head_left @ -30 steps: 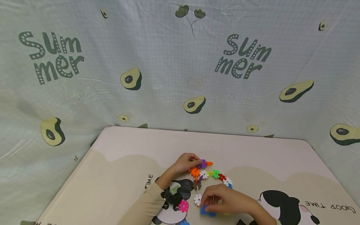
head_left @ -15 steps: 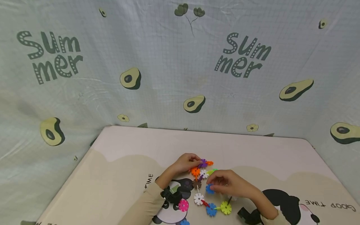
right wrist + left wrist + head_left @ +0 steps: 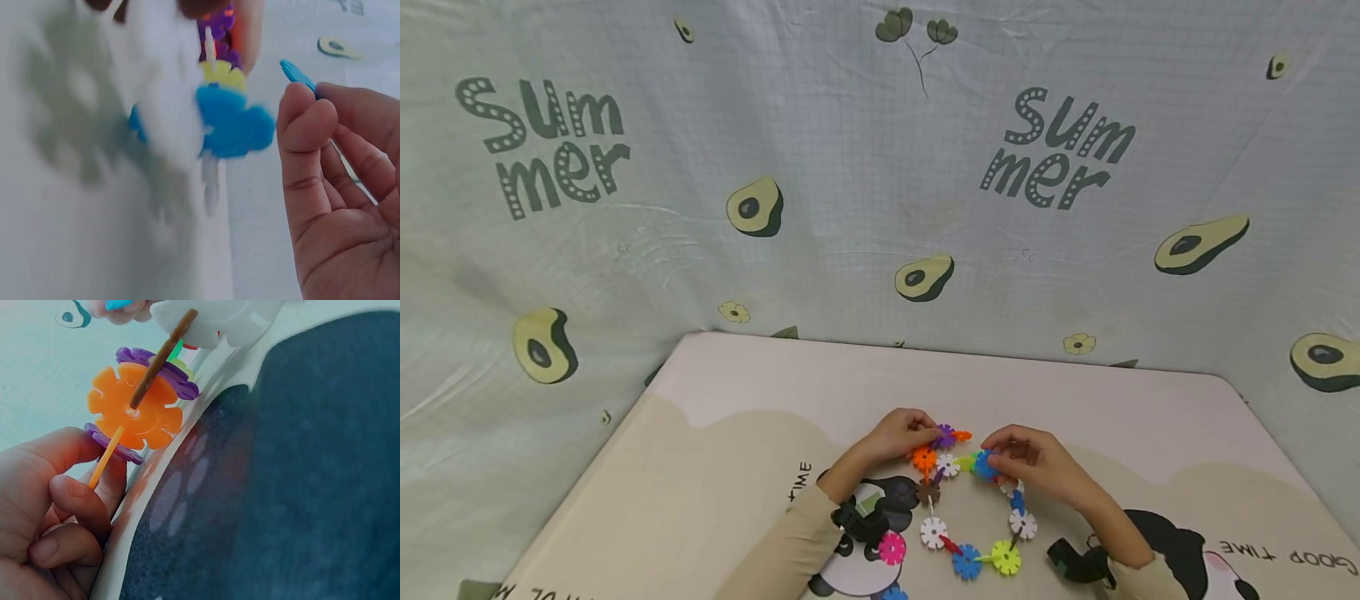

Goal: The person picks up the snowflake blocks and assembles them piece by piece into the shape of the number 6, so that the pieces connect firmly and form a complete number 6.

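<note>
Several notched plastic snowflake discs are joined in a ring on the table; a white disc (image 3: 933,532) and a yellow-green disc (image 3: 1006,557) are part of it. At the ring's far left, my left hand (image 3: 904,433) pinches a purple disc (image 3: 946,435), beside an orange disc (image 3: 134,406) in the left wrist view. My right hand (image 3: 1037,467) holds a loose blue disc (image 3: 985,464) between thumb and fingertips over the far side of the ring. In the right wrist view that blue disc (image 3: 297,75) appears nearly edge-on, apart from the joined pieces.
A loose pink disc (image 3: 892,548) lies left of the ring, with another blue disc (image 3: 895,592) at the bottom edge. Black wrist cameras (image 3: 1078,562) sit on both wrists. An avocado-print curtain (image 3: 850,167) hangs behind the table (image 3: 737,467).
My right hand has lifted the blue disc from the near side of the ring and carried it away from me to the far side. My left hand has stayed in place.
</note>
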Demonstrator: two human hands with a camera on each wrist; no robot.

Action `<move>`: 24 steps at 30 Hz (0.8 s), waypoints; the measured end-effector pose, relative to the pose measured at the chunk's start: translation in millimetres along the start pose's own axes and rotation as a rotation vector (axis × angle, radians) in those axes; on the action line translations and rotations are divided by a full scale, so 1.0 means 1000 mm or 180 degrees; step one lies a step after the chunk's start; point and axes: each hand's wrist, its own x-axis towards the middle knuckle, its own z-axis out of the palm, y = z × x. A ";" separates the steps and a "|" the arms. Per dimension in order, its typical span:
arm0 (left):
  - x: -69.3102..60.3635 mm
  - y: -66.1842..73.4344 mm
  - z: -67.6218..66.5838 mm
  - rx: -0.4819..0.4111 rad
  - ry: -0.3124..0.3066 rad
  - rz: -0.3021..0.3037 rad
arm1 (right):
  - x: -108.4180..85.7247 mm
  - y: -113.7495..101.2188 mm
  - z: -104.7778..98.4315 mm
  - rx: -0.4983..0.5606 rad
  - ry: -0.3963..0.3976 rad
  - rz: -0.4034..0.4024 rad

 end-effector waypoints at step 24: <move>-0.004 0.000 -0.001 -0.0062 -0.0038 0.0196 | 0.013 0.028 -0.004 0.0180 0.0810 0.1228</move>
